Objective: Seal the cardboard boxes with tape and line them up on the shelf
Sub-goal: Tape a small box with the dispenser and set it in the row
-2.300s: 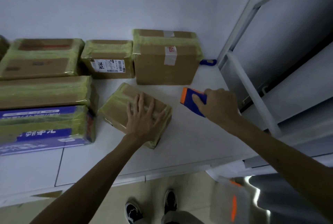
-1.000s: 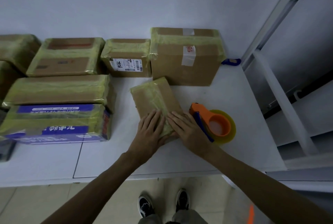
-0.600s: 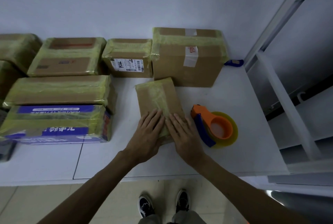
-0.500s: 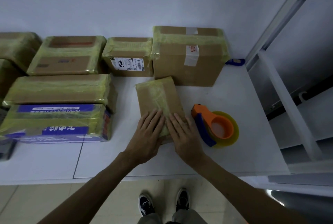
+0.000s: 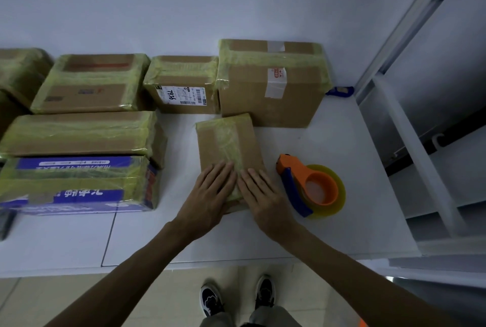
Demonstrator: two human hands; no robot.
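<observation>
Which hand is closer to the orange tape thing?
Right. The right hand lies on the small box just beside the tape dispenser; the left hand lies on the box's far side.

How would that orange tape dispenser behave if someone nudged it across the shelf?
The tape dispenser lies flat on its side on the white shelf, so it would probably slide, not roll. Its hard-looking plastic should stay stiff. The glossy tape roll might feel slippery.
</observation>
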